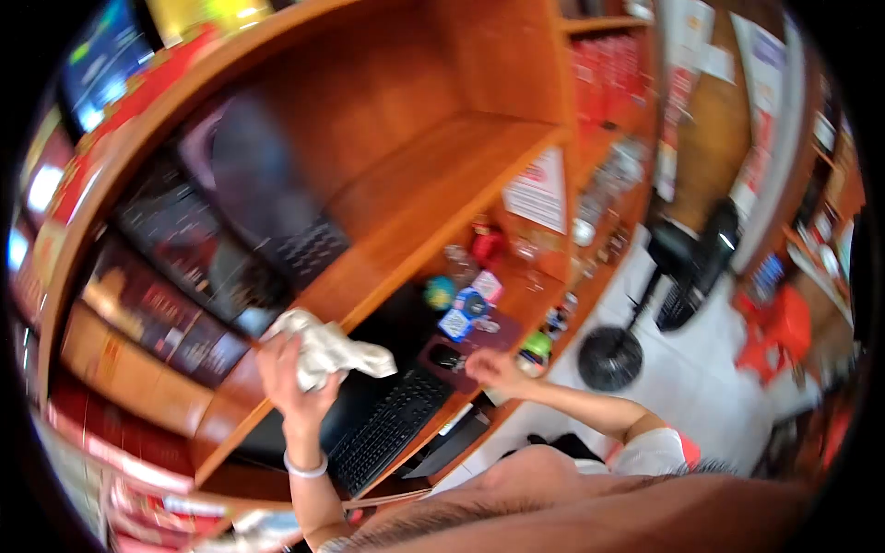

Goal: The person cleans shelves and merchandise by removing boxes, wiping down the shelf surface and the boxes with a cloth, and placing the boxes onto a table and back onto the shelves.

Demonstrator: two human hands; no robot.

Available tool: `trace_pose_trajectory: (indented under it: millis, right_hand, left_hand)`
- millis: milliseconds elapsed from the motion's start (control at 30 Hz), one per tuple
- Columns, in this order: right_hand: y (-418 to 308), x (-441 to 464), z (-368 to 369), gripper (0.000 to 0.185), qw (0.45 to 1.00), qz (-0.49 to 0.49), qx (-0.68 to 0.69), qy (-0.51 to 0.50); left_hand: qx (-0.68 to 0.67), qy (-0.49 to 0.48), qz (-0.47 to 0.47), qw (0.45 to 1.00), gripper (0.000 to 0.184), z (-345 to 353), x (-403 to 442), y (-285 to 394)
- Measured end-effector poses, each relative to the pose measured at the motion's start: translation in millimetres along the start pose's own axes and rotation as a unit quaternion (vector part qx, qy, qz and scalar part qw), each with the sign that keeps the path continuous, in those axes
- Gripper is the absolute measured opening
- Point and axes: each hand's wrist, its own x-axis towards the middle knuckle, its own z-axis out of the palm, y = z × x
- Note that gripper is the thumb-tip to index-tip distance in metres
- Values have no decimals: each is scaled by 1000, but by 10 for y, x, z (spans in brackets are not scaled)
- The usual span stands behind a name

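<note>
A crumpled whitish cloth (318,350) is in my left hand (293,373), its fingers closed around it at the front edge of a wooden shelf (415,217). Beneath the shelf, the cloth's loose end hangs near a dark monitor and a black keyboard (392,424). My right hand (495,371) is over the desk, holding nothing, fingers apart, just right of a black mouse (445,356) on a dark mat. A wristband circles my left wrist.
Dark boxes (198,249) line the shelf at left. A printed sign (537,191) hangs on the wood. Small items and glassware (604,180) stand beyond. A black fan (610,358) and red stool (779,332) are on the tiled floor at right.
</note>
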Motion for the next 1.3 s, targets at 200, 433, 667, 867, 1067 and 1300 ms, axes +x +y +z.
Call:
trace_pose_trajectory:
  millis: [200,433,667,867,1067,1300]
  right_hand:
    - [1187,-2542,-60,29,829,407,-354,-148]
    - [995,-4735,104,29,647,601,-314,349]
    - [600,-5722,580,22,535,527,-64,657]
    - [345,-6223,583,21,340,249,107,901]
    - [-456,-7231,-192,36,138,146,-235,951]
    - [-1582,-7857,-476,75,67,361,-115,923]
  left_hand:
    - [-315,85,50,944,50,121,-236,370]
    - [-670,-274,-261,639,31,1371,-1665,1038]
    - [-618,-550,-271,492,36,1648,-2421,1978]
    - [-627,-627,-373,273,48,1437,-2358,2920]
    - [-596,-706,-371,98,52,1471,-2756,3648]
    - [-643,-690,-286,169,34,1204,-2927,4552]
